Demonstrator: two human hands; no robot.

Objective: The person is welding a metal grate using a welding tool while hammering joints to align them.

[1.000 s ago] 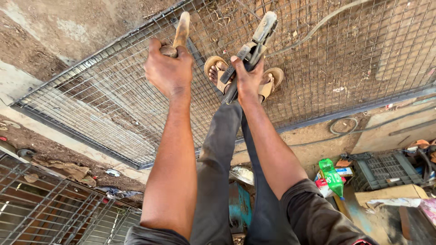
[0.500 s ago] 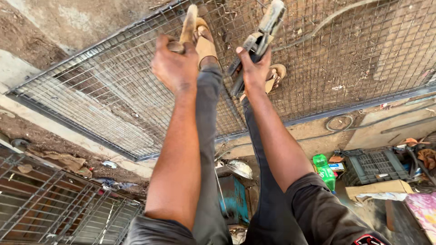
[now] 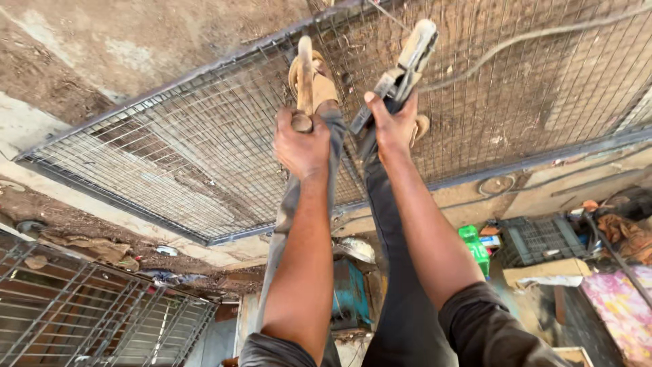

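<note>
My left hand [image 3: 301, 144] is shut around a pale wooden handle [image 3: 305, 68] that points away from me; its head is hidden. In my right hand [image 3: 394, 126] is a grey clamp-like welding holder [image 3: 409, 60], with a thin cable [image 3: 530, 46] trailing off to the right. Both hands are stretched out over a large wire mesh panel in a metal frame [image 3: 170, 170] that lies on the dirt ground. My legs in dark trousers reach forward between my arms, and my sandalled feet [image 3: 319, 85] rest on the mesh.
A second barred metal grille [image 3: 81, 309] lies at the lower left. Near my legs stands a blue machine [image 3: 352, 292]. To the right are a green box [image 3: 475, 246], a black crate [image 3: 536, 238], a cardboard box [image 3: 543, 272] and a floral cloth [image 3: 621, 306].
Both hands have moved further out over the mesh with their tools. My left foot has stepped forward under the wooden handle, and the view has shifted slightly.
</note>
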